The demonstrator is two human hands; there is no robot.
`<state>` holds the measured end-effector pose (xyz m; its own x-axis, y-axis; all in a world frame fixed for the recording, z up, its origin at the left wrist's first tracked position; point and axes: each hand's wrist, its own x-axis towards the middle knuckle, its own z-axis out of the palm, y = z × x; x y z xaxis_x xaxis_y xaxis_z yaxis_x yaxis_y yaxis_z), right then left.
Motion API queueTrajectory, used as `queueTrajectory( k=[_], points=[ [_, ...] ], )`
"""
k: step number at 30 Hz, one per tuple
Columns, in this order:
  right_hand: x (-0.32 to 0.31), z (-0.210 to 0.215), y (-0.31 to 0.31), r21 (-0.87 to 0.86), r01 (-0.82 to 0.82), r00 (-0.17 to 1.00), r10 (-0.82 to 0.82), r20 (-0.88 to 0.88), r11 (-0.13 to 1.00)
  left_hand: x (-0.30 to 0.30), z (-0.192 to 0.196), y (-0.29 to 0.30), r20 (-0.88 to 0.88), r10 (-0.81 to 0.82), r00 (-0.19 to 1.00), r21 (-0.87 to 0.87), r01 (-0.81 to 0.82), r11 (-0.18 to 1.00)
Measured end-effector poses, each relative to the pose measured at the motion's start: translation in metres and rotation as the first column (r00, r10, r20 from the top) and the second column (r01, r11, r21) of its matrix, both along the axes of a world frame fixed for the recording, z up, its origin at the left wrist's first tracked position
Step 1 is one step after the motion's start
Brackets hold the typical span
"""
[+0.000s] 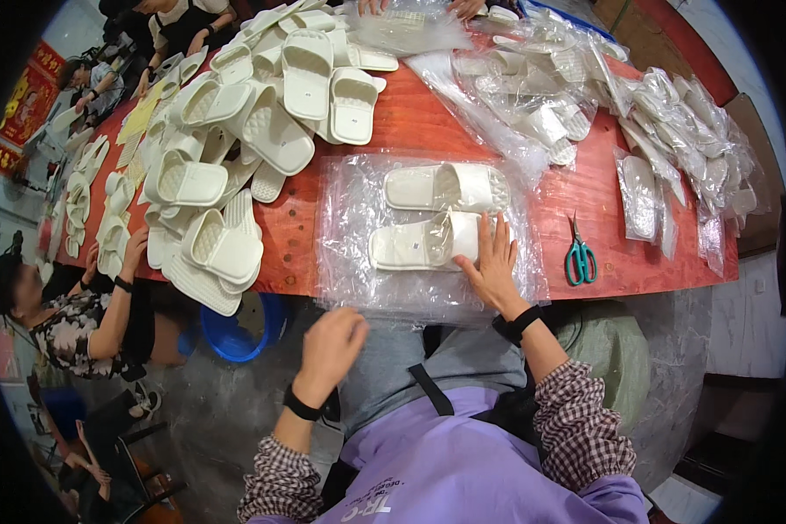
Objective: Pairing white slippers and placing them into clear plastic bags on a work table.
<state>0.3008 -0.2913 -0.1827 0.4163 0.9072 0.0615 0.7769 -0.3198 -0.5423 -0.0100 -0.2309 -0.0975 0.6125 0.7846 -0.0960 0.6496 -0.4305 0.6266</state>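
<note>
A pair of cream slippers lies side by side on a stack of clear plastic bags (349, 297) at the table's near edge. My right hand (495, 266) rests with its fingers stretched out against the strap end of the nearer slipper (410, 245); the thumb touches its strap. Just beyond lies the farther slipper (410, 188), toe also pointing left. My left hand (330, 345) hovers over my lap, short of the bags' edge. Its fingers are curled in, and nothing shows in them.
A large heap of loose cream slippers (306, 74) covers the left and middle. Teal-handled scissors (580, 262) lie right of the bags. Bagged slippers (690, 131) are piled at the right. A blue bucket (244, 336) stands below the edge. Co-workers (87, 314) sit left and across.
</note>
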Motion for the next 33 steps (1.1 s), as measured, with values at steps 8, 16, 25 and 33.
queueTrajectory(
  k=[8, 16, 25, 33],
  points=[
    [0.03, 0.031, -0.001, 0.164, -0.076, 0.994, 0.088, -0.066, 0.983, 0.036, 0.024, 0.134, 0.075, -0.201, 0.977, 0.22, 0.181, 0.959],
    [0.064, 0.052, 0.042, 0.236, -0.207, 0.977, 0.213, -0.002, 0.95, 0.057, -0.016, 0.182, -0.61, -0.449, 0.653, 0.41, 0.745, 0.526],
    [0.067, -0.006, 0.02, 0.078, -0.205, 0.974, 0.211, -0.081, 0.976, 0.118, -0.013, 0.166, -0.593, -0.74, 0.316, 0.172, 0.948, 0.267],
    [0.063, 0.016, 0.021, -0.012, -0.247, 0.965, 0.245, -0.098, 0.969, 0.163, -0.051, 0.152, -0.078, -0.922, 0.38, 0.347, 0.877, 0.332]
  ],
)
